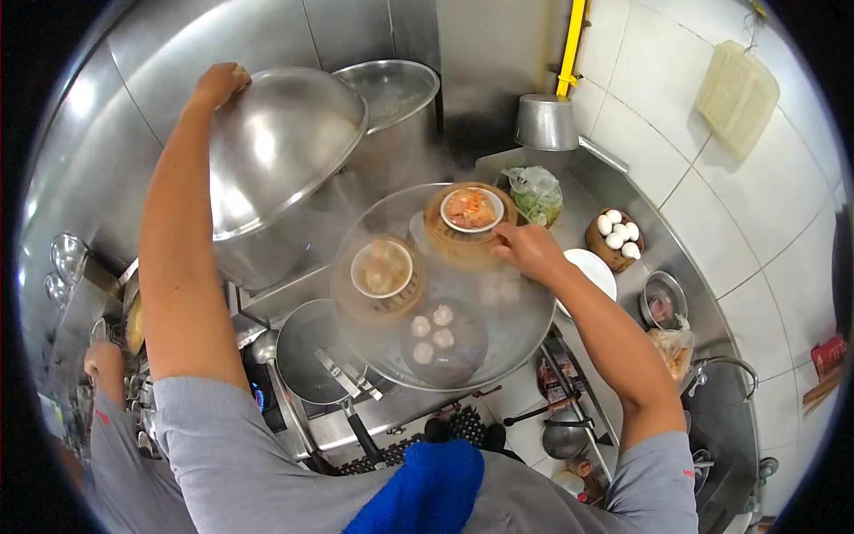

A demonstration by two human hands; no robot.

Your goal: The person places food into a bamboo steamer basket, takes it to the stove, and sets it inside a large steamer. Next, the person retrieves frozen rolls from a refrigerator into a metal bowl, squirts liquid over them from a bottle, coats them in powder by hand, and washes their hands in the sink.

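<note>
My left hand point(224, 84) is closed on the top of a large domed metal lid point(289, 133), which is tilted up at the upper left. Steam drifts over a wide round steamer tray point(356, 343). My right hand point(527, 249) pinches the edge of a bamboo steamer point(454, 251) at the back of the tray. Inside that steamer is a white bowl with orange and pink food point(470, 209). To its left, another bowl of dumplings point(382, 269) sits in a bamboo basket. Several pale dumplings point(433, 335) lie on a round patch at the tray's front.
A pan with tongs point(311, 347) is on the stove at left, near a blue flame. At right are a basket of eggs point(615, 233), a white plate point(594, 278), bagged greens point(536, 194) and a metal bowl point(662, 298). Another person's hand point(105, 360) shows at far left.
</note>
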